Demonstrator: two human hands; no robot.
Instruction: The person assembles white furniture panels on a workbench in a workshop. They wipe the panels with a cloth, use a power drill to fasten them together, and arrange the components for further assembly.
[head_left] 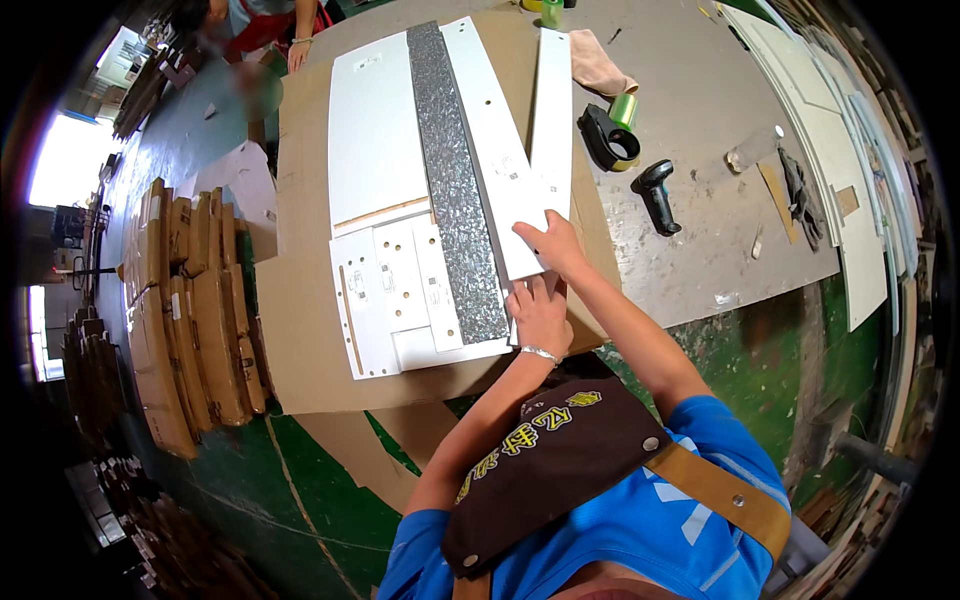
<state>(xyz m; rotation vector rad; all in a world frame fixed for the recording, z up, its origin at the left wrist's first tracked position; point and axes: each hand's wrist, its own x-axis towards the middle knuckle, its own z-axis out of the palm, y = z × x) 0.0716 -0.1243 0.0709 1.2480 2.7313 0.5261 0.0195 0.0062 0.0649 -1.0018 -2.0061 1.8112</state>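
A long white panel [487, 120] with small drilled holes lies lengthwise beside a dark grey speckled foam strip [455, 190]. My right hand [556, 246] is closed on the near end of this panel, thumb across its top face. Just below, my left hand [542, 322] has its fingers bent against the same near end; their tips are partly hidden under it. To the right, a narrower white panel [553, 120] runs partly beneath my right hand. Left of the foam are a large white panel [375, 140] and smaller drilled white panels [385, 270].
Beneath the panels is a cardboard sheet [300, 330]. On the table [700, 270] at right are a black tape dispenser [605, 140], green tape [623, 110], a barcode scanner [656, 197], a cloth [597, 65] and a bottle [752, 150]. Wrapped cartons [200, 310] stand left; another person's hand [299, 54] shows far off.
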